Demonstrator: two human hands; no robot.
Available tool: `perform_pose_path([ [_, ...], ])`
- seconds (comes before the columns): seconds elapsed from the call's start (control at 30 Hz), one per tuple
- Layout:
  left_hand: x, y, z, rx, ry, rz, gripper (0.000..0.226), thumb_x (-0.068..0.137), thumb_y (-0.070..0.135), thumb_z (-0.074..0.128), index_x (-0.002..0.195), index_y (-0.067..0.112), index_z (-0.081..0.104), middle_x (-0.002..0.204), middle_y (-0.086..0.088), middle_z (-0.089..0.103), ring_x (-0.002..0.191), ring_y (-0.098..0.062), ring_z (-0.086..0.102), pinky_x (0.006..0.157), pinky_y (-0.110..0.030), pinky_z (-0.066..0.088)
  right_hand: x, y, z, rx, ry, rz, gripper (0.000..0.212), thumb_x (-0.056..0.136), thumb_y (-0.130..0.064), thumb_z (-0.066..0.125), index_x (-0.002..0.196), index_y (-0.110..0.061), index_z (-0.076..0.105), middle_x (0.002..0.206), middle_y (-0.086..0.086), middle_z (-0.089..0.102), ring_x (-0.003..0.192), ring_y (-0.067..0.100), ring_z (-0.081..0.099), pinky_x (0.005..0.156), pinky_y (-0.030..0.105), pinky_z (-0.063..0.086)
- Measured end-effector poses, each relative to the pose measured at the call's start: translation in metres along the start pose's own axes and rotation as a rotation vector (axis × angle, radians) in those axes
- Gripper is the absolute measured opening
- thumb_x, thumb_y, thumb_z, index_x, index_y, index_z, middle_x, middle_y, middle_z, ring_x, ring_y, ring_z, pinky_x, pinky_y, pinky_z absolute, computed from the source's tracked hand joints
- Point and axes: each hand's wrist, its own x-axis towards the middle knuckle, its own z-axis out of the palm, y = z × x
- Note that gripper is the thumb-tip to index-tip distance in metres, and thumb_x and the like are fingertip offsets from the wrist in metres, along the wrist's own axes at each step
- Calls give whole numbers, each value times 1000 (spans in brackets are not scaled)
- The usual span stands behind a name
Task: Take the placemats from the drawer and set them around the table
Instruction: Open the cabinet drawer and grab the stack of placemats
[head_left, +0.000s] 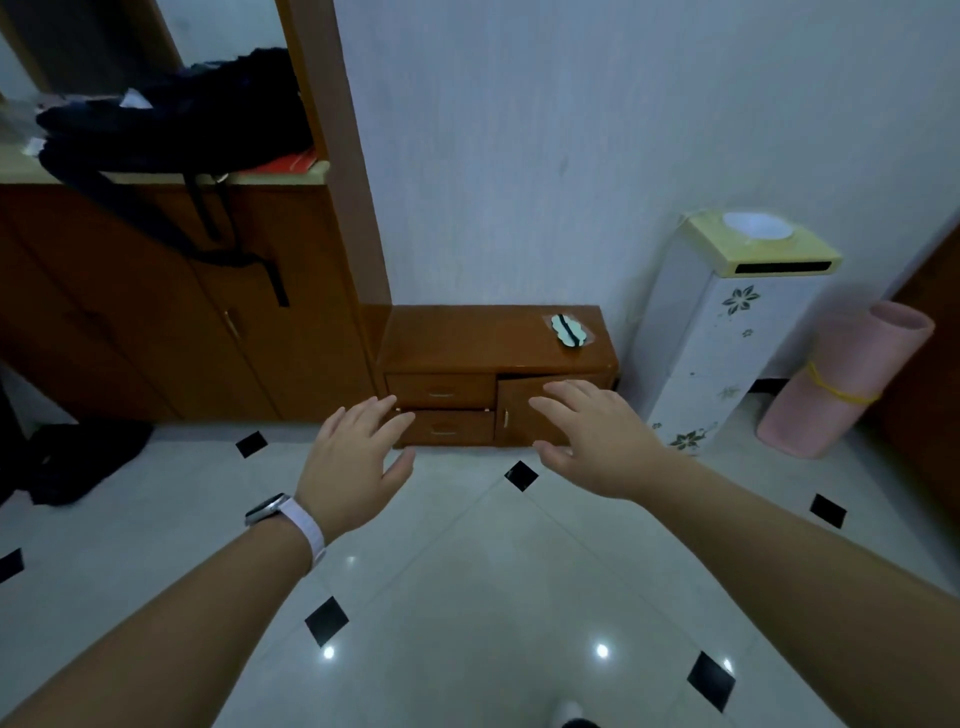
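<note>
Both my arms are stretched forward over the tiled floor (467, 597). My left hand (358, 457) is open, fingers spread, palm down, holding nothing; a watch with a white strap (291, 519) sits on that wrist. My right hand (592, 436) is likewise open and empty, fingers splayed.

Far ahead, against the wall, stands a low wooden cabinet (493, 338). Its left half has two drawers stacked: upper drawer (441, 391) and lower drawer (447, 427), both shut as far as I can tell. My left fingertips overlap the drawers' left edge in view; contact cannot be told. The cabinet door (524, 415) on the right half is partly behind my right hand.

No placemats visible. A small pale object (569, 330) lies on the cabinet top, far right corner.

Right of the cabinet: a white floral stand (727, 332), then a rolled pink mat (841, 379).
</note>
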Motion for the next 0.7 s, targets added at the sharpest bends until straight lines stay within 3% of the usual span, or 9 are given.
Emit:
perform_pose_path([
  [0.33,136,-25,62,22,-61,-87,53,90,48,40,129,20,60,137,-10,56,128,-32,50,106,-52,35,134,104,76,81,-84,-81,58,93,-53,43,143,-26,40,149,0,41,139,19,31,109,39,31],
  [0.7,255,-43,99,33,-118,-169,51,90,48,41,126,19,62,134,-10,58,126,-31,53,104,-52,39,253,185,104,131,-128,-162,56,92,-51,47,140,-22,47,145,2,46,135,19,36,102,39,35],
])
